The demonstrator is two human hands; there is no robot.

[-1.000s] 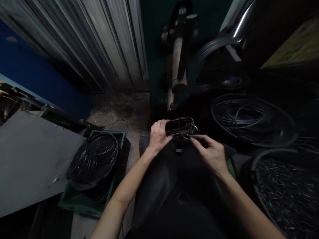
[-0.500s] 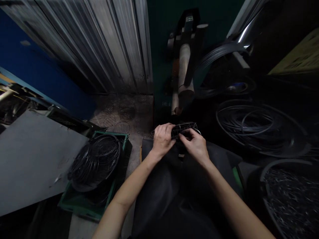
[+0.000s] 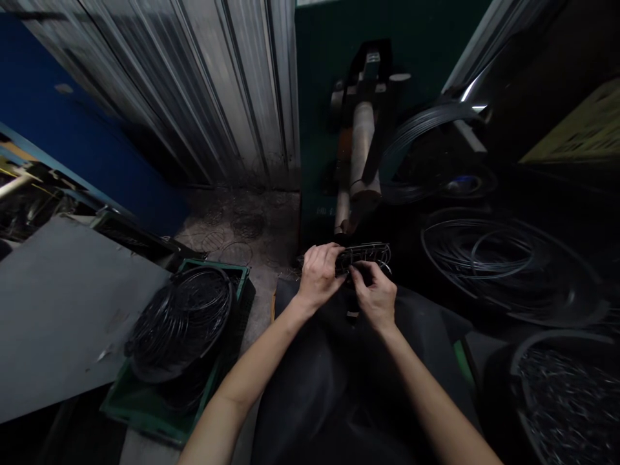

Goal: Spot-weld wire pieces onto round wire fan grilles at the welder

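Observation:
A small dark wire frame (image 3: 371,250), made of thin curved metal wires, is held up in front of the machine arm, over my lap. My left hand (image 3: 321,271) grips its left end, fingers wrapped over the top. Pinched at the lower front edge of the frame, my right hand (image 3: 375,292) has its thumb and forefinger closed together. Whether those fingertips hold a wire of the frame or a separate small piece is too dark to make out. A dark apron (image 3: 329,381) covers my lap beneath both hands.
A green machine (image 3: 320,129) with a thick metal cylinder (image 3: 363,142) stands ahead. On the left, a green crate (image 3: 140,413) carries a basin of wire rings (image 3: 181,323) beside a grey panel (image 3: 72,310). To the right are coiled wire (image 3: 475,248) and a tub of small metal pieces (image 3: 571,400).
My right hand has shifted slightly left and down along the wire frame, leaving more of its right end visible. My left hand keeps its grip. The view has tilted slightly upward.

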